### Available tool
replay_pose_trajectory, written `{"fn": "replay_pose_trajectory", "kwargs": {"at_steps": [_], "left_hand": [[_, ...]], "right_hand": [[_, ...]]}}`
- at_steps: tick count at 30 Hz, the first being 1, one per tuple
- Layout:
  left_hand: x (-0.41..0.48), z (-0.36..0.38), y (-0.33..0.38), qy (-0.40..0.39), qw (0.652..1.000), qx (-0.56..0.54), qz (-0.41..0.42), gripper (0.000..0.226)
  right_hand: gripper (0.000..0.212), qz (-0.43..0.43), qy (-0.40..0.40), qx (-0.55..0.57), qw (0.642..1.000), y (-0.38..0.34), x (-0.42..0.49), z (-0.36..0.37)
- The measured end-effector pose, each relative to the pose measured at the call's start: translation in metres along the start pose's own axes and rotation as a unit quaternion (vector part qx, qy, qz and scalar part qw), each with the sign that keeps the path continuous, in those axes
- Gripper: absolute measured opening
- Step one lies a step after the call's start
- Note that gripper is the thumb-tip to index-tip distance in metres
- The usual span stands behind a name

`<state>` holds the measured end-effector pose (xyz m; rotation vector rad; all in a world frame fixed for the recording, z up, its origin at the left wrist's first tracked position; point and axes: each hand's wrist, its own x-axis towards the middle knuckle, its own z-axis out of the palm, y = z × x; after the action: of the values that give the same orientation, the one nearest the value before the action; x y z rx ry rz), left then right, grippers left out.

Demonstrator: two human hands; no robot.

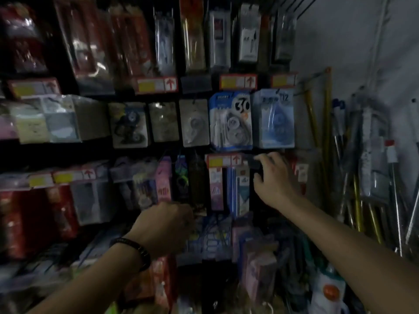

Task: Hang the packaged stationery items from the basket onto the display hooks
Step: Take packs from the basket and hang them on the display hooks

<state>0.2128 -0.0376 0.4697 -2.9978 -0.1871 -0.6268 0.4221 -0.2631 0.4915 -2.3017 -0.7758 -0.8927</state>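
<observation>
Bracelet [136,252]: dark band on the left wrist, low at 7 o'clock, nearest the lens.
Left hand [167,225]: just below centre, back toward the camera, fingers curled in at the foot of a dark pack [197,177]. The knuckles hide the grip, so I cannot tell whether it holds the pack or only touches it.
Dark pack: hangs at centre in the lower row, between a green-patterned pack [181,175] at its 9 o'clock and a pink pack [215,189] at its 3 o'clock.
Right hand [275,180]: at 3 o'clock of centre, thumb below and fingers above, pinching a small dark piece [256,165]. It is too dim to tell whether that is a pack's header or a hook end.
Price tag [223,160]: red and yellow, just at 9 o'clock of the dark piece.
Tape packs [231,121]: blue, on the row at 12 o'clock of the right hand.
Rods [326,132]: yellow, leaning at the far 3 o'clock edge.
Basket: cannot be made out in the clutter at 6 o'clock.
Step in hand: likely seating a pack on a lower-row hook.
Doing it well: steady the hook tip with one hand, line the header hole up square, slide it fully back, and keep neighbouring packs from being knocked off.
</observation>
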Motion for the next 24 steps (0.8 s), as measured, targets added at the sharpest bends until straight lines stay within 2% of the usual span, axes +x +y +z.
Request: {"fn": "replay_pose_trajectory", "kwargs": {"at_steps": [5,8,12,16,21,24], "left_hand": [[-0.07,0.072,-0.025,-0.079,0.995,-0.011,-0.053,0.024],[-0.12,0.119,-0.037,-0.159,0.984,-0.043,-0.07,0.017],[-0.19,0.188,-0.053,-0.239,0.963,-0.06,-0.111,0.025],[-0.258,0.25,-0.07,-0.334,0.92,-0.109,-0.175,0.027],[-0.316,0.316,-0.075,-0.357,0.902,-0.154,-0.189,0.025],[-0.337,0.358,-0.079,-0.381,0.881,-0.165,-0.227,0.022]], "right_hand": [[0.025,-0.039,-0.117,0.116,0.986,-0.043,-0.103,0.056],[0.019,-0.041,-0.203,0.127,0.97,-0.058,-0.175,0.11],[0.016,-0.02,-0.341,0.149,0.928,-0.064,-0.278,0.189],[0.018,0.023,-0.454,0.151,0.878,-0.065,-0.364,0.251],[0.018,0.065,-0.53,0.14,0.834,-0.068,-0.448,0.316],[0.02,0.09,-0.574,0.122,0.805,-0.06,-0.489,0.346]]}}
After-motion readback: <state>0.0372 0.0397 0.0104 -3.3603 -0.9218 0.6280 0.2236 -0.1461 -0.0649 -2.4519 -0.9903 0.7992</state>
